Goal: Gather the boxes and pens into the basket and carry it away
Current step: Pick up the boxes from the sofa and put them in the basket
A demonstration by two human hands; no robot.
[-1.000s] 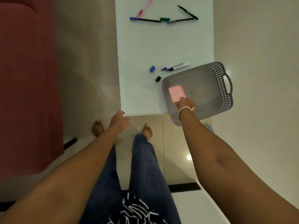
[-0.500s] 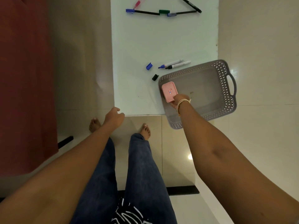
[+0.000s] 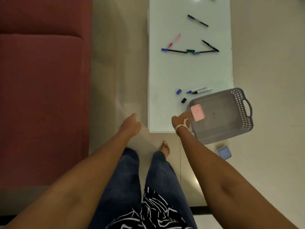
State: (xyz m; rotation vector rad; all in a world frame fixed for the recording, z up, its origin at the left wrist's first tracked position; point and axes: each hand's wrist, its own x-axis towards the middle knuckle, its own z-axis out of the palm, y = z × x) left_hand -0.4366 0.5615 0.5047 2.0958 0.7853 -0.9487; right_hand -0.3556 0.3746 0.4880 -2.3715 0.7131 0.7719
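Observation:
A grey basket sits on the near right corner of the white table and overhangs its edge. A pink box lies inside, against the basket's left wall. My right hand is just outside that wall, fingers stretched to the box's left edge. My left hand hangs loosely curled and holds nothing, left of the table's near corner. Two uncapped markers lie beside the basket with a blue cap and a black cap. Several pens lie farther back. A blue box is on the floor under the basket.
A dark red sofa fills the left side, with a strip of tiled floor between it and the table. My legs and one bare foot are at the table's near edge. Another dark pen lies far back.
My right hand has drawn back to the left, from inside the basket to its left wall, leaving the pink box inside. My left hand has come off the table corner.

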